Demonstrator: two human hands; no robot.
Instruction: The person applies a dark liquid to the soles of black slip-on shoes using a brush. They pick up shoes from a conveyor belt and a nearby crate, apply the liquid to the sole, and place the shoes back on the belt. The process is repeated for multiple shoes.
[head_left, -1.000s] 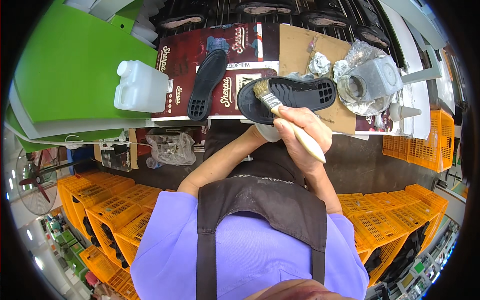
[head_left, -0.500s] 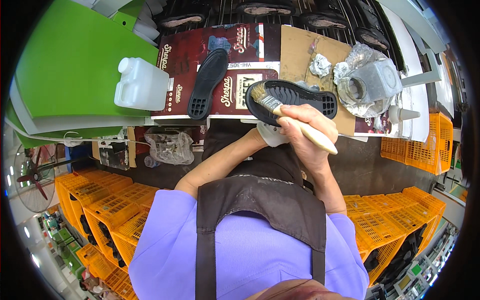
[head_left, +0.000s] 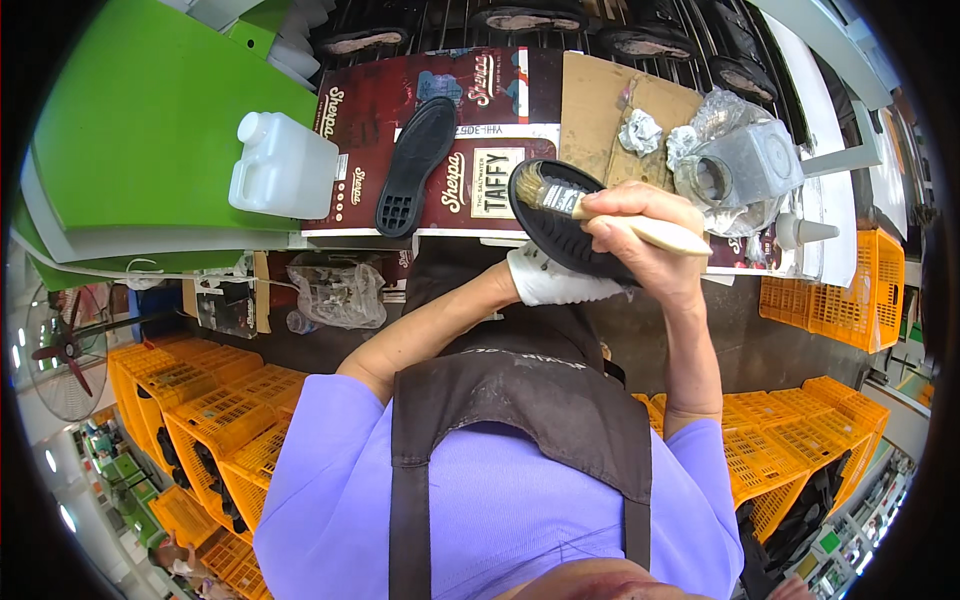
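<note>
My left hand (head_left: pixel 556 279), in a white glove, supports a black shoe sole (head_left: pixel 578 238) from below at the table's near edge; its fingers are mostly hidden under the sole. In my right hand (head_left: pixel 655 232) is a paintbrush (head_left: pixel 672 237) with a pale handle, gripped near the metal band. Its bristles rest on the inner face of the sole, towards the rounded far-left end. A second black sole (head_left: pixel 416 160) lies to the left on dark red printed cardboard (head_left: pixel 365 130).
A white plastic jug (head_left: pixel 285 168) stands at left beside a green panel (head_left: pixel 160 120). At right are crumpled paper (head_left: pixel 640 132), a clear plastic container (head_left: pixel 752 160) and a nozzle bottle (head_left: pixel 806 231). Black shoes (head_left: pixel 530 18) line the far rack. Orange crates (head_left: pixel 215 400) stand behind me.
The held sole has swung, its near-right end coming down towards me and under my right hand. My right hand and the brush have shifted right, and more of the white glove shows.
</note>
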